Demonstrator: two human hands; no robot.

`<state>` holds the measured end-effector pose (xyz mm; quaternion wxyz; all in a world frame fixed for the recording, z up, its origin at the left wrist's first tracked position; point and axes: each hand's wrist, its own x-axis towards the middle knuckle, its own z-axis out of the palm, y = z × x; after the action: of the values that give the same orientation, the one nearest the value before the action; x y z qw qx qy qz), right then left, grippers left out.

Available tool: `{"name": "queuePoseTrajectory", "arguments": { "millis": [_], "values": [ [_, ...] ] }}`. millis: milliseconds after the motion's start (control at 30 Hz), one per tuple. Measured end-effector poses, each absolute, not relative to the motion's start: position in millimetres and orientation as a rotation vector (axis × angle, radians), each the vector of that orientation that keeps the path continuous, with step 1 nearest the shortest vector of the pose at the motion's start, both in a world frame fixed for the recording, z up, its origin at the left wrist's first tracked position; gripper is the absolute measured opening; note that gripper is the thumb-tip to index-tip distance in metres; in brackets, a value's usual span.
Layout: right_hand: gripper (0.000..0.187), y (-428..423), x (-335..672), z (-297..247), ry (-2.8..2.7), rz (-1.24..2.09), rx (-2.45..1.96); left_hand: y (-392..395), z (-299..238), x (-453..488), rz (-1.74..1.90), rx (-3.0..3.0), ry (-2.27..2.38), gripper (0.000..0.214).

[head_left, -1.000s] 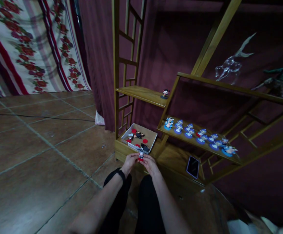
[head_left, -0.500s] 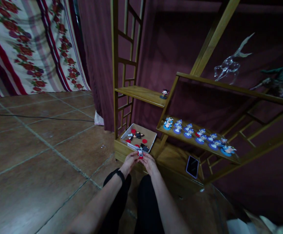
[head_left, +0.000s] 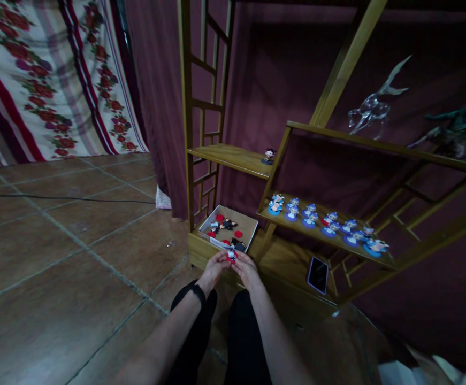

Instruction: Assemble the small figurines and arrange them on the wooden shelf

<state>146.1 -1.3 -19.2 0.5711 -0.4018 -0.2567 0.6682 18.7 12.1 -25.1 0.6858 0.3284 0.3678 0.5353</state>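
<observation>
My left hand (head_left: pixel 215 267) and my right hand (head_left: pixel 247 268) meet in front of me, both pinched on a small figurine with a red round base (head_left: pixel 231 256). They hover just before a shallow cardboard box (head_left: pixel 249 225) on the lowest wooden shelf, which holds more dark figurines and loose red discs. A row of several blue-based figurines (head_left: pixel 324 223) stands on the middle shelf to the right. One lone figurine (head_left: pixel 269 155) stands on the upper left shelf.
A wooden lattice shelf unit (head_left: pixel 200 107) rises against a maroon curtain. A phone (head_left: pixel 318 275) lies on the bottom board. A glass deer (head_left: pixel 371 109) and a dark ornament (head_left: pixel 453 133) sit higher up. Tiled floor (head_left: pixel 56 251) spreads left, with a cable across it.
The figurine between my hands has tipped, so its red base now faces up. The view has shifted slightly; my hands stay in the same place.
</observation>
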Motion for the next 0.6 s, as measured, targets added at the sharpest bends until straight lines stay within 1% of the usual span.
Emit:
{"name": "queuePoseTrajectory", "arguments": {
  "millis": [367, 600],
  "values": [
    [0.036, -1.1, 143.9, -16.4, -0.685, 1.495, -0.966, 12.3, -23.5, 17.8, 1.222, 0.76, 0.817, 0.049],
    [0.032, -3.6, 142.6, -13.2, -0.72, 1.441, -0.994, 9.5, -19.9, 19.3, 1.247, 0.769, 0.833, 0.051]
  ]
}}
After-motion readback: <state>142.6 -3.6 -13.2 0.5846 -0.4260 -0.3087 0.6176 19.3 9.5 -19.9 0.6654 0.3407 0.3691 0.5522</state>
